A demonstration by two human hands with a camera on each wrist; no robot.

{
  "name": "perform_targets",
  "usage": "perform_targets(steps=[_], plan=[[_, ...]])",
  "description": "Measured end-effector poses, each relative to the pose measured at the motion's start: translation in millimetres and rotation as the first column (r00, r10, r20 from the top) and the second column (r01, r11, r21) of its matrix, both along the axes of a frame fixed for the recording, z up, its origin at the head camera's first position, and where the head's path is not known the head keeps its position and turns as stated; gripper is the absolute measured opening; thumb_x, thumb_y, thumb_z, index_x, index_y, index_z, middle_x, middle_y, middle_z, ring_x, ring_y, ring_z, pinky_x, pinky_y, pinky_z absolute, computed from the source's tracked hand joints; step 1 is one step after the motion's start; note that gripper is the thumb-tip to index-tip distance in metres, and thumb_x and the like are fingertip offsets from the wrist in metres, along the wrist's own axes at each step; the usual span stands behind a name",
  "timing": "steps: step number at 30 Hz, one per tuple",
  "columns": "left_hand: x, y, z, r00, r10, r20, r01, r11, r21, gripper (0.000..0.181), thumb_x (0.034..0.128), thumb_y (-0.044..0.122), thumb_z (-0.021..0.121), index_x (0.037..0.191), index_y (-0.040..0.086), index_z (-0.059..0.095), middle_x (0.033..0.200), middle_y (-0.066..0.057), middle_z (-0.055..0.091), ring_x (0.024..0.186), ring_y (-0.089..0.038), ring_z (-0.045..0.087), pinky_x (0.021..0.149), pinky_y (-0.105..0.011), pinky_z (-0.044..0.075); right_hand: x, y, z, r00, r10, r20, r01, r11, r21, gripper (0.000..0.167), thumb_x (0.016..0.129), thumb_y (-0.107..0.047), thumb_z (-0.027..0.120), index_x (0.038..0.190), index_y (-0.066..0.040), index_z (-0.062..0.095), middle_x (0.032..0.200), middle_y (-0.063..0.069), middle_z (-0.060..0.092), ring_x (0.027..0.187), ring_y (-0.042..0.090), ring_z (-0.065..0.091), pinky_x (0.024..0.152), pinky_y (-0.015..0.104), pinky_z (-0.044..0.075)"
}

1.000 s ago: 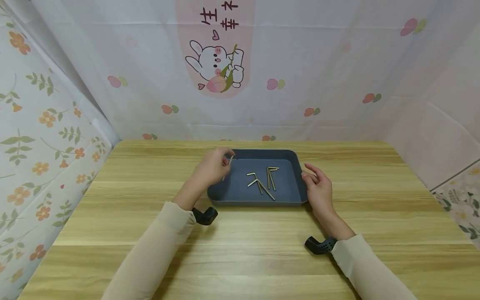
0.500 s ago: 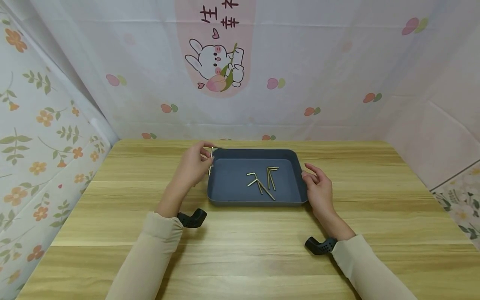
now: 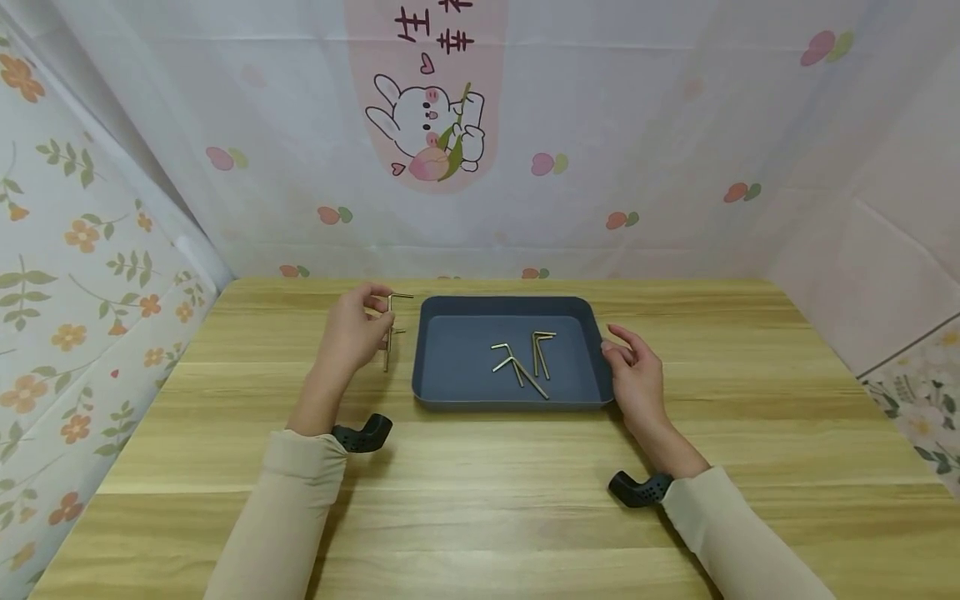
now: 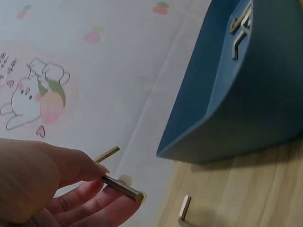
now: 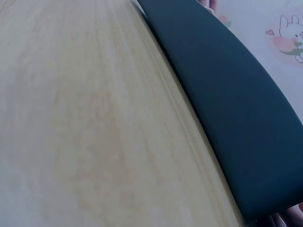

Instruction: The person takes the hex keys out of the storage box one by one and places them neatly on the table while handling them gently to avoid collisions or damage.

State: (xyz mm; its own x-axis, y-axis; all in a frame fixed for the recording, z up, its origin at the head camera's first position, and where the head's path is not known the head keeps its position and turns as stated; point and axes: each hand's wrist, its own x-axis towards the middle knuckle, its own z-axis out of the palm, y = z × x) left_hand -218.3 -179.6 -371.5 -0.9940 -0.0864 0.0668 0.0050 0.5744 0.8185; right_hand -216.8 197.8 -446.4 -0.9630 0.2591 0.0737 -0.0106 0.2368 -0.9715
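My left hand [image 3: 352, 329] pinches a brass-coloured hex key [image 3: 401, 296] between thumb and fingers, left of the blue-grey tray [image 3: 495, 407]. In the left wrist view, the held key [image 4: 123, 188] points away from the fingertips. Another hex key [image 3: 400, 332] lies on the table just beyond that hand, partly hidden by it. Several hex keys [image 3: 528, 379] lie inside the tray, some crossing or side by side. My right hand [image 3: 637, 375] holds the tray's right rim, thumb on the edge. In the right wrist view the tray's outer wall [image 5: 222, 94] hides most of the fingers.
The wooden table [image 3: 495, 500] carries the tray near its back edge. A printed white curtain [image 3: 615, 125] hangs behind, with a floral one [image 3: 90, 292] on the left. Black wrist mounts [image 3: 363, 435] stick out from both wrists.
My left hand has carried the hex key from over the tray's left side out to the left, above the table. The right hand and tray have stayed put.
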Motion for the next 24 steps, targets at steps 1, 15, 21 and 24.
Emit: perform_targets(steps=[1,15,21,24], plan=[[0.2,-1.9,-0.7,1.000,0.007,0.002,-0.007,1.000,-0.001,0.035,0.0989,0.006,0.057,0.133,0.002,0.059,0.107,-0.016,0.059,0.090,-0.031,0.068,0.061,-0.031,0.061,0.4,-0.4,0.3,1.000,0.001,0.003,-0.001,1.000,-0.001,0.039,0.102,-0.012,0.058,0.140,-0.007,0.059,0.115,0.010,0.075,0.095,-0.008,0.063,0.082,0.008,0.047],[-5.7,-14.7,-19.0,0.998,0.035,0.052,-0.031,0.997,-0.071,0.034,0.0980,0.004,0.057,0.132,-0.001,0.062,0.107,-0.020,0.064,0.084,-0.030,0.069,0.056,-0.023,0.055,-0.1,1.1,1.0,0.998,0.011,0.063,-0.013,0.999,0.029,0.040,0.104,-0.017,0.056,0.144,-0.014,0.057,0.128,0.019,0.069,0.098,-0.008,0.061,0.084,0.007,0.046],[-8.9,-19.1,-31.1,0.997,0.045,0.059,-0.037,0.991,-0.131,0.033,0.0945,0.003,0.057,0.125,-0.003,0.065,0.104,-0.022,0.068,0.074,-0.022,0.061,0.058,-0.024,0.044,-1.4,1.2,0.3,0.998,0.013,0.058,-0.014,1.000,0.023,0.040,0.104,-0.015,0.056,0.143,-0.013,0.057,0.125,0.016,0.070,0.098,-0.009,0.061,0.084,0.006,0.046],[-10.0,-20.7,-34.2,0.997,0.049,0.064,-0.040,0.990,-0.134,0.032,0.0938,0.003,0.057,0.124,-0.003,0.066,0.103,-0.022,0.069,0.075,-0.021,0.062,0.059,-0.024,0.045,-1.6,1.0,0.1,0.998,0.014,0.056,-0.014,1.000,0.015,0.040,0.104,-0.015,0.056,0.143,-0.013,0.057,0.120,0.010,0.073,0.097,-0.010,0.060,0.084,0.006,0.046]])
